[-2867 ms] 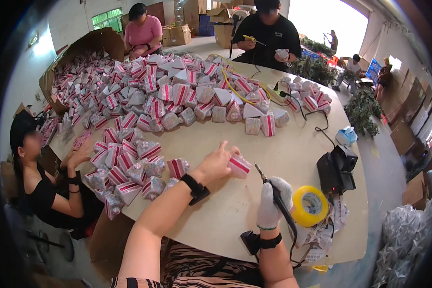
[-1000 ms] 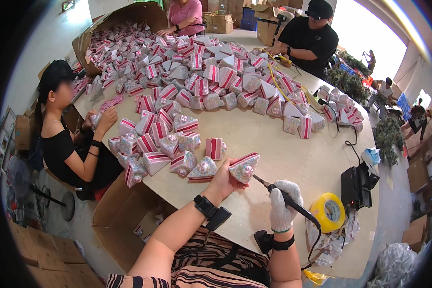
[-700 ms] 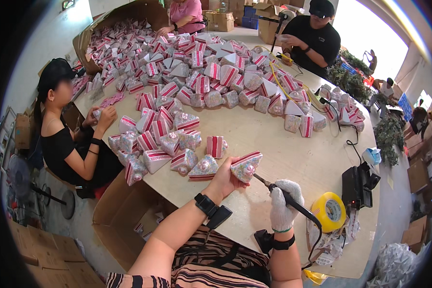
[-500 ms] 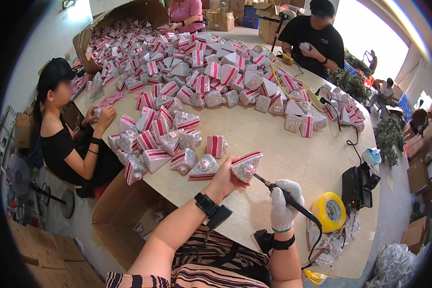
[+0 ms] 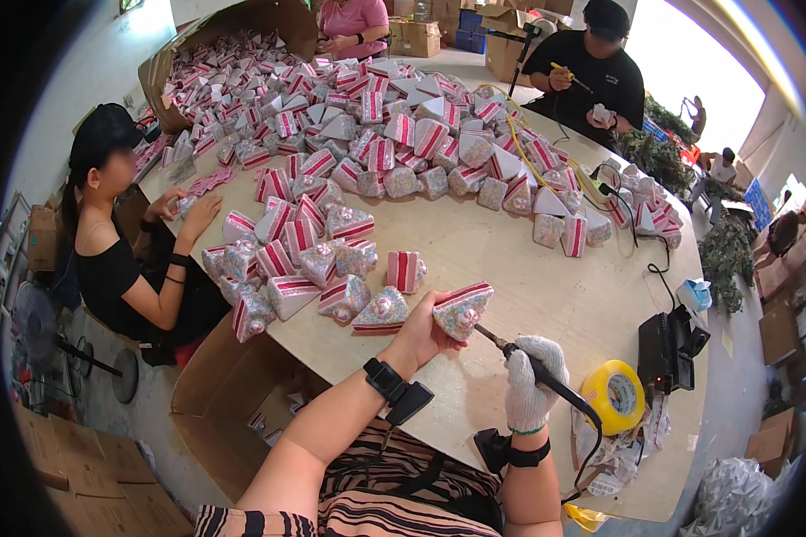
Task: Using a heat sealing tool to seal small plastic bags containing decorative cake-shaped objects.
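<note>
My left hand (image 5: 424, 335) is closed around a cake-slice ornament (image 5: 463, 311), pink and white striped on its side, with a speckled top and a pink rosette. In my right hand (image 5: 535, 380), covered by a white knitted glove, is a soldering iron (image 5: 509, 349) with a black cord. The iron's metal tip points at the ornament's lower right corner; whether it touches cannot be made out. Just left of my left hand lie more cake-slice ornaments (image 5: 382, 309), and one stands upright (image 5: 406, 271) behind it.
A big heap of cake slices (image 5: 403, 134) covers the table's far side, spilling from a carton (image 5: 157, 85). To the right are a black soldering station (image 5: 667, 349), a yellow tape roll (image 5: 613, 396) and cords. Co-workers sit left and far right; a person in pink is behind.
My hands, the ornament and the iron have hardly moved. The far-right co-worker has raised a yellow-handled tool. The co-worker on the left has lowered their hands toward the table.
</note>
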Motion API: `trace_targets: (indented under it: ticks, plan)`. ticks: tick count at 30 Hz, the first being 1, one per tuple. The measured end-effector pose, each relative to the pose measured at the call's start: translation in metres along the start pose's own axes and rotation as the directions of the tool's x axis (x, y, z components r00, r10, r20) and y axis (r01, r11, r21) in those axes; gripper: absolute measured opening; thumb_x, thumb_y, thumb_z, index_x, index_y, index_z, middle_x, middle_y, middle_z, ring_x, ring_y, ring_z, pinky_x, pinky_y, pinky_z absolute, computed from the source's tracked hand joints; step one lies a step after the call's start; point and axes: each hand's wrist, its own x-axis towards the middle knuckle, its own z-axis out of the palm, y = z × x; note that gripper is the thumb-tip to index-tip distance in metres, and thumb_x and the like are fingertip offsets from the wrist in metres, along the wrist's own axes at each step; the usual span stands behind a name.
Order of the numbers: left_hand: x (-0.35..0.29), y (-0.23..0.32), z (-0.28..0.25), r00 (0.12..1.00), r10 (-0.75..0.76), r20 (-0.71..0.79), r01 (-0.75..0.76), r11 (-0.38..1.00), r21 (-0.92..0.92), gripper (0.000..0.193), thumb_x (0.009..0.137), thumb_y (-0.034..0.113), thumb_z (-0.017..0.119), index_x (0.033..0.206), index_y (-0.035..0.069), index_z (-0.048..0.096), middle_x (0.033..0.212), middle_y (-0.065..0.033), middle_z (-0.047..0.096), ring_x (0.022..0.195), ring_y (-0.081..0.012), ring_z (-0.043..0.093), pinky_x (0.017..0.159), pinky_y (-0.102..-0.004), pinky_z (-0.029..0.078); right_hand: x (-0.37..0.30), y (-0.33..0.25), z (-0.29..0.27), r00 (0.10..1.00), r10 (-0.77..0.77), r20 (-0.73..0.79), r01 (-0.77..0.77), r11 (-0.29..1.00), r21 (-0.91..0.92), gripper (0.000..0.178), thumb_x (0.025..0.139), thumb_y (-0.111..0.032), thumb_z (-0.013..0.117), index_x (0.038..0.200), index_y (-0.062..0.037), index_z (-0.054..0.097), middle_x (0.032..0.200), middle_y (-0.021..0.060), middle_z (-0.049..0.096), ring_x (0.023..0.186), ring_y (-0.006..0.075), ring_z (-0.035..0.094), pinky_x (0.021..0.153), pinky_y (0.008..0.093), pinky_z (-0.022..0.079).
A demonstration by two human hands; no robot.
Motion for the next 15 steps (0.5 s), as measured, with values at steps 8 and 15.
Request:
trace_targets:
  ticks: [8, 15]
  plan:
    - [-0.001, -0.0006, 0.0023, 1.0, 0.02, 0.01, -0.021, 0.999, 0.042, 0.044, 0.093, 0.039, 0.04, 0.11, 0.003, 0.059, 0.089, -0.0103, 0.066, 0.069, -0.0216, 0.064, 0.057, -0.0359, 0.054, 0.0015, -0.0021, -0.001, 1.0, -0.008, 0.012, 0.009, 1.0, -0.026, 0.009, 0.081, 0.0, 0.063, 0.09, -0.001, 0.06, 0.085, 0.0073, 0.061, 0.068, 0.0114, 0.057, 0.064, 0.0252, 0.047]
    - [-0.001, -0.0008, 0.0025, 1.0, 0.024, 0.006, -0.024, 0.999, 0.023, 0.042, 0.094, 0.037, 0.041, 0.11, 0.002, 0.058, 0.094, -0.0121, 0.066, 0.073, -0.0243, 0.063, 0.062, -0.0408, 0.056, 0.002, -0.0035, -0.0021, 1.0, 0.021, 0.023, -0.02, 1.0, -0.022, 0.013, 0.078, 0.004, 0.065, 0.09, 0.0002, 0.061, 0.085, 0.0097, 0.065, 0.073, 0.0142, 0.06, 0.068, 0.0275, 0.05]
